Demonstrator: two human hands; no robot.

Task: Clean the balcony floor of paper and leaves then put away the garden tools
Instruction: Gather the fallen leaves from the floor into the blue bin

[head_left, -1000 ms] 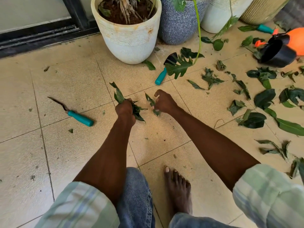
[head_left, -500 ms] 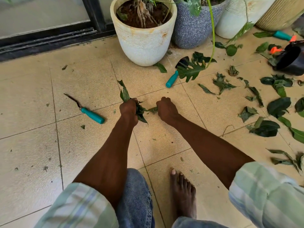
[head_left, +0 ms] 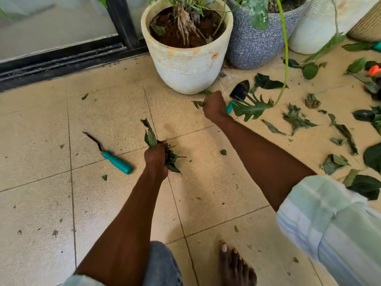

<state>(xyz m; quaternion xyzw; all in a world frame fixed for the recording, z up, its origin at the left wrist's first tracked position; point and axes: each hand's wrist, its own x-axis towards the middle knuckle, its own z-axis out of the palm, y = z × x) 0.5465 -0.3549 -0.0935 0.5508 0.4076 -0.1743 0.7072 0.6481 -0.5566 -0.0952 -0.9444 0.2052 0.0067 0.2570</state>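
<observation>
While left hand (head_left: 155,156) grips leaf bunch (head_left: 151,139), right hand (head_left: 214,108) apparently pinches leaf (head_left: 198,104)

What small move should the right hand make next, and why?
Probably bring the right hand back to the left hand and add its leaf to the bunch of leaves gripped there. The right hand already pinches a leaf near the white pot, and the left serves as the collecting hand.
</observation>
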